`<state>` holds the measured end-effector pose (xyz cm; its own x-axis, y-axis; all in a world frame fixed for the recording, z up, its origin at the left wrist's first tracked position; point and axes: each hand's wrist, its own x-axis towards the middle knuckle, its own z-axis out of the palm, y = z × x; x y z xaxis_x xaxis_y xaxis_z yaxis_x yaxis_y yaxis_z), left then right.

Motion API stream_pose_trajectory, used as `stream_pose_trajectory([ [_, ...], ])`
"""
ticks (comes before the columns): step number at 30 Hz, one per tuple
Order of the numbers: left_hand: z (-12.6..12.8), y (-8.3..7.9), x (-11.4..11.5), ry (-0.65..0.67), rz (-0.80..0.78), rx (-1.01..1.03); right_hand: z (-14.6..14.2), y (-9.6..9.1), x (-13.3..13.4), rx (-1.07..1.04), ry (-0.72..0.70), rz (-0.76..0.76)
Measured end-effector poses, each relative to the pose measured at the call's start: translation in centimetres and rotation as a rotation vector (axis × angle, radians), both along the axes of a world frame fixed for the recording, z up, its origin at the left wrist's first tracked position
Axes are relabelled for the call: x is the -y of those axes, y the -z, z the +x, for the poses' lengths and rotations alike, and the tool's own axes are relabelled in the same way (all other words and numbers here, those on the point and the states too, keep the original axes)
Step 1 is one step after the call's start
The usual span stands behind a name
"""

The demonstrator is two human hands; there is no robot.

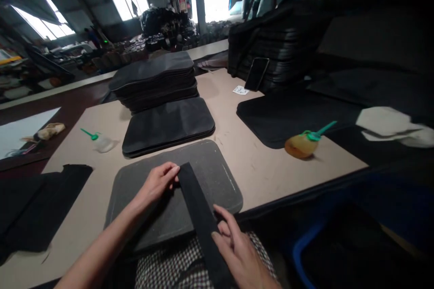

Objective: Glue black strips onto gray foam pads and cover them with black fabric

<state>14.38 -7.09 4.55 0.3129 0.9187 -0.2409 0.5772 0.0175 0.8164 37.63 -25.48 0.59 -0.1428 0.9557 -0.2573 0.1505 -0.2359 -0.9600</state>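
Note:
A long black fabric strip [195, 198] runs from the middle of a dark grey rounded panel [139, 180] down over the table's front edge toward my lap. At the strip's far end, my left hand [161, 183] pinches its corner between thumb and fingers. Lower down, my right hand [235, 241] grips the strip's right edge, with the thumb on top and the index finger stretched along the side. The grey panel lies flat beneath the strip. Just behind it rests a low pile of black rounded panels [169, 124].
A taller stack of black panels [156, 74] stands farther back. Green-spouted bottles lie left [102, 143] and right [301, 144]. A phone [257, 74] leans on a dark stack [271, 45]. Black fabric [34, 207] covers the left side; white pieces [384, 122] sit far right.

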Motion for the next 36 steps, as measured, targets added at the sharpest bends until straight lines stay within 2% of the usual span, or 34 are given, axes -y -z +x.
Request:
stream_pose_trajectory([
  [3,0.3,1.5,-3.4,0.065,0.366,-0.282,-0.2,0.8,-0.4,0.008,0.014,-0.012],
  [6,1.4,2.6,-5.6,0.096,0.566,-0.550,-0.4,0.6,-1.7,-0.051,0.004,-0.061],
  [10,3.1,3.2,-7.0,0.093,0.591,-0.767,-0.4,0.2,-3.3,-0.045,0.019,-0.046],
  [18,4.6,3.8,-8.3,0.100,0.591,-0.939,-0.1,0.0,-5.2,0.045,0.015,0.049],
  [28,4.6,3.4,-8.1,0.107,0.608,-0.940,-0.2,-0.4,-5.5,0.163,-0.004,0.107],
  [31,4.8,3.2,-7.8,0.120,0.655,-0.904,-0.2,-0.5,-5.5,0.194,-0.011,0.115],
  [36,5.1,3.7,-7.8,0.302,0.771,-0.874,-0.2,-0.2,-5.5,0.292,-0.039,0.125],
])
